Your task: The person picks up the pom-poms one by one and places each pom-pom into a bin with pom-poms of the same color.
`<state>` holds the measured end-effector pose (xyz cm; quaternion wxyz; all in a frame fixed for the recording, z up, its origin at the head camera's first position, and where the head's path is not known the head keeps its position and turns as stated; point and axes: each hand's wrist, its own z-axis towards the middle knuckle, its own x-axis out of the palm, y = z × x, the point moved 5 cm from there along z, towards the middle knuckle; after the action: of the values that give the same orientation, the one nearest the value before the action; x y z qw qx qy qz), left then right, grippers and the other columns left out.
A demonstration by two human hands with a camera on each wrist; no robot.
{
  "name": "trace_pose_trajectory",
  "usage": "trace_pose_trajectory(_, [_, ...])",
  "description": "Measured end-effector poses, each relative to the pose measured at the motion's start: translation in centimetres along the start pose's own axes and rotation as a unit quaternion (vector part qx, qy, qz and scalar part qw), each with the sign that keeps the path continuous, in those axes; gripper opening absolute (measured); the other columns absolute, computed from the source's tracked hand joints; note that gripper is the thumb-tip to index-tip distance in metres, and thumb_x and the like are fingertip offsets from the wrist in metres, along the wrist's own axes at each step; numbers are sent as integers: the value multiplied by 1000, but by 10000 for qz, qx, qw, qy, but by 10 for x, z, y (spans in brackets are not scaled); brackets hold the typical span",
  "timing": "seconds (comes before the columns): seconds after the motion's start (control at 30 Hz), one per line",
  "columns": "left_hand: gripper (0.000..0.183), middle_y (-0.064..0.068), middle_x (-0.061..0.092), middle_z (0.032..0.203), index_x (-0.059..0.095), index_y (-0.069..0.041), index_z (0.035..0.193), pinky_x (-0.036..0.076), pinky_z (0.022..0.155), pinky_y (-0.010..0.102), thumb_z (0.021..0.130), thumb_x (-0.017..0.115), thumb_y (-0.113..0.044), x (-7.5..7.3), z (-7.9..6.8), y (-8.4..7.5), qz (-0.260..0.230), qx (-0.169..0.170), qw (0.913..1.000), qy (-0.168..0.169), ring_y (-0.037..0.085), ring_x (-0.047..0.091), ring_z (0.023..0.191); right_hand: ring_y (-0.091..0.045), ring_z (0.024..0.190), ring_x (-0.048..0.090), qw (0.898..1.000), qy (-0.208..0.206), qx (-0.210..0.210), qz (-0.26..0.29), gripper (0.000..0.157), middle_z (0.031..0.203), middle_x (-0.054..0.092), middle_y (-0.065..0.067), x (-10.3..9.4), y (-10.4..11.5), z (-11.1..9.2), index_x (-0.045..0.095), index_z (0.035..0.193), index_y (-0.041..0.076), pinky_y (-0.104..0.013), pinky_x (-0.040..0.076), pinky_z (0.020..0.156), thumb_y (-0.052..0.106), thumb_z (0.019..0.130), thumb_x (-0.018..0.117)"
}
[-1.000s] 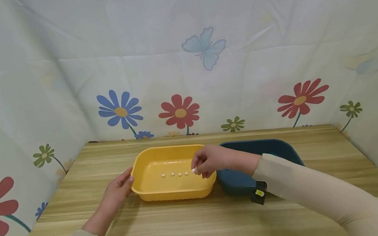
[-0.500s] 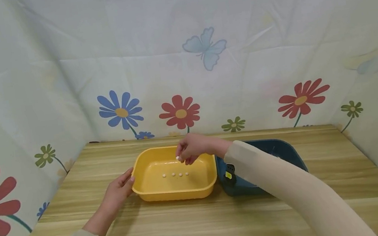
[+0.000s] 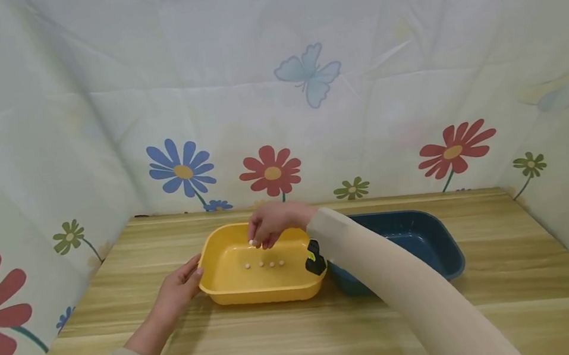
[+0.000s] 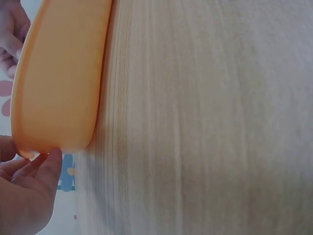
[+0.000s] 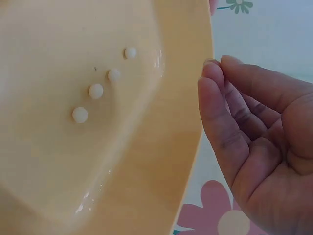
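Note:
A yellow rectangular basin (image 3: 265, 296) stands on the table. On its floor several small round white pellets (image 5: 96, 91) lie in a row, apart from one another. My left hand (image 3: 177, 286) grips the basin's left end; in the left wrist view its fingers (image 4: 50, 169) are at the rim. Over the basin's back part, my right hand (image 3: 275, 220) pinches one white pellet (image 3: 252, 242) between thumb and fingertips. That pellet is hidden by the fingers in the right wrist view.
A dark blue basin (image 3: 450, 272) stands just right of the yellow one, partly behind the right sleeve (image 3: 376, 255). The wooden table (image 3: 285, 345) meets a flower-printed cloth (image 3: 382, 98) at the back and sides.
My right hand has lifted a pellet from the right end of the row and moved up and left with it above the basin. The left hand keeps its hold.

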<state>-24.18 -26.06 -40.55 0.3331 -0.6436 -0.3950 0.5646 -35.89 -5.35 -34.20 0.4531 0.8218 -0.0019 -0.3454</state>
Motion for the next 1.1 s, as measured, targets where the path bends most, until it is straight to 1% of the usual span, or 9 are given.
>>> trace_pose_trajectory(0.1, [55,31,38,159,24,4,160,58,98,23,112,39,-18,-2,0,1,2,13,10000,-24,40,50,141,-25,87,71,10000,9,17,-71,9,90,70,-4,1,0,8,71,104,4,-25,64,80,11,99,67])
trace_pose_trajectory(0.23, [55,31,38,158,24,5,160,58,97,21,112,39,-17,-1,0,1,-35,29,10000,-29,41,49,141,-37,100,72,9999,-62,95,-121,7,89,69,-4,4,-3,17,71,101,4,-26,64,80,9,99,67])
trace_pose_trajectory(0.33, [55,31,37,159,24,4,160,58,99,22,112,39,-17,-1,-1,0,-77,12,10000,-14,41,47,143,-40,106,71,9996,-90,132,-219,7,88,69,-4,5,-6,24,71,100,3,-27,64,80,8,99,66])
trace_pose_trajectory(0.4, [55,31,36,160,23,4,160,57,100,23,112,39,-17,-1,-1,-1,-116,3,9999,4,41,46,144,-40,105,71,9994,-99,165,-293,7,88,69,-5,7,-8,27,71,99,3,-27,64,80,8,99,66])
trace_pose_trajectory(0.47, [55,31,36,160,23,4,160,57,100,22,112,39,-17,0,-1,-1,-136,-3,9999,13,41,46,144,-37,100,72,9992,-96,208,-337,7,87,68,-4,8,-10,31,71,99,3,-27,64,80,8,99,66])
trace_pose_trajectory(0.6, [55,31,37,159,23,5,160,58,97,20,112,39,-16,-1,-1,0,-154,38,9999,-3,41,48,142,-24,85,69,9989,-84,328,-315,6,87,68,-3,10,-13,36,71,98,3,-27,64,81,7,98,66])
trace_pose_trajectory(0.7, [55,32,38,158,24,5,160,58,95,19,112,40,-16,-1,0,1,-160,86,9998,-11,40,50,141,-17,79,65,9987,-90,391,-326,5,87,67,-3,13,-15,40,70,98,3,-27,64,81,6,99,66])
trace_pose_trajectory(0.93, [54,32,39,157,25,5,159,58,94,18,112,40,-16,-1,0,2,-150,77,9998,-48,39,52,138,-16,77,61,9974,-100,424,-574,6,83,64,-2,21,-20,47,70,96,1,-28,61,80,6,97,69])
trace_pose_trajectory(1.1, [54,32,39,157,25,5,159,59,95,20,112,41,-15,-1,0,2,-125,55,9999,-72,40,52,138,-17,72,61,9955,-53,460,-832,5,78,64,-2,29,-23,50,71,96,0,-27,60,74,4,96,69])
